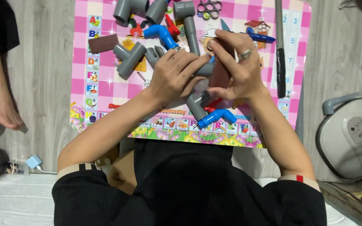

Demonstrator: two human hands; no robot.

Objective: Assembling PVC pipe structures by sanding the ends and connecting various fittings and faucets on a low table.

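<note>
While the head camera is looking down, both hands are meeting over the pink alphabet mat [292,90]. The right hand [235,67], wearing a ring, is gripping a brown sandpaper sheet [221,75] wrapped against a grey pipe piece [206,69]. The left hand [174,75] is closing its fingers on that same pipe piece from the mat's left side; most of the pipe is hidden between the hands. Just below the hands on the mat, a grey elbow fitting [197,104] is lying beside a blue elbow fitting [214,117]. Toward the mat's left part, a grey tee fitting [128,58] and another brown sandpaper piece [102,43] are resting.
</note>
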